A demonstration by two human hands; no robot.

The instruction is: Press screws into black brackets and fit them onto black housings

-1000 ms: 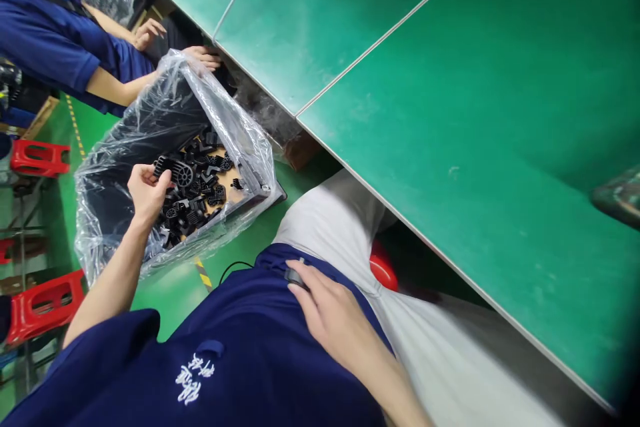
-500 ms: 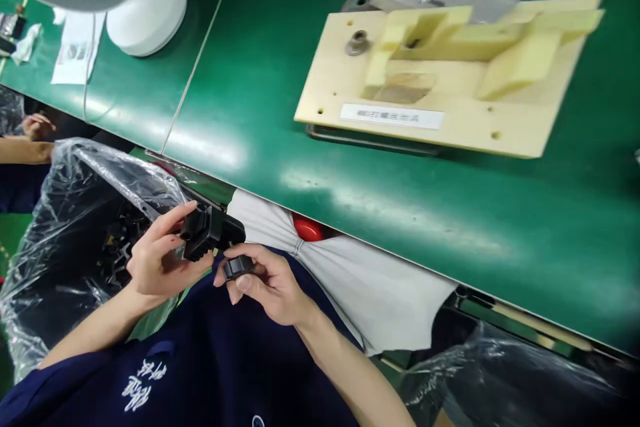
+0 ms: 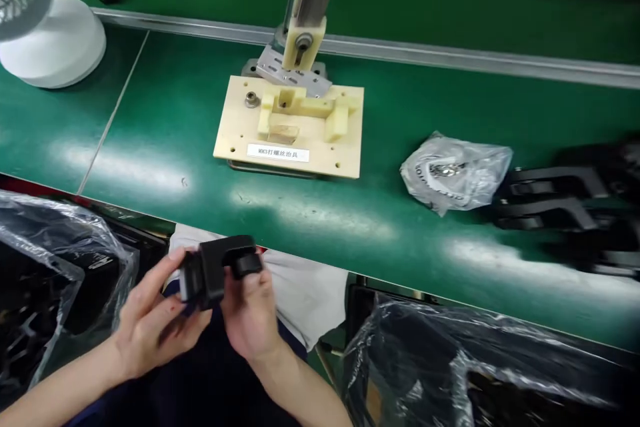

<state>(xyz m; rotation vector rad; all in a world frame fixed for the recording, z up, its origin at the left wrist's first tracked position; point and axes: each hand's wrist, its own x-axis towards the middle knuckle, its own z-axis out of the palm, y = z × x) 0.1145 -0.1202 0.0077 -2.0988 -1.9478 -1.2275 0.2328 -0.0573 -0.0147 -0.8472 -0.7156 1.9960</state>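
Grip of the left hand (image 3: pixel 153 327) pinches a black, blocky plastic bracket (image 3: pixel 213 273) just off the near edge of the green table (image 3: pixel 370 220). The right hand (image 3: pixel 254 320) pinches a round black plastic knob (image 3: pixel 248 265). Half a second ago the knob stood lower, below the bracket's end; now it sits close beneath, so they nearly meet, though blur hides any contact.

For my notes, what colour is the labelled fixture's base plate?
The base plate is pale yellow, clearest in the head view.
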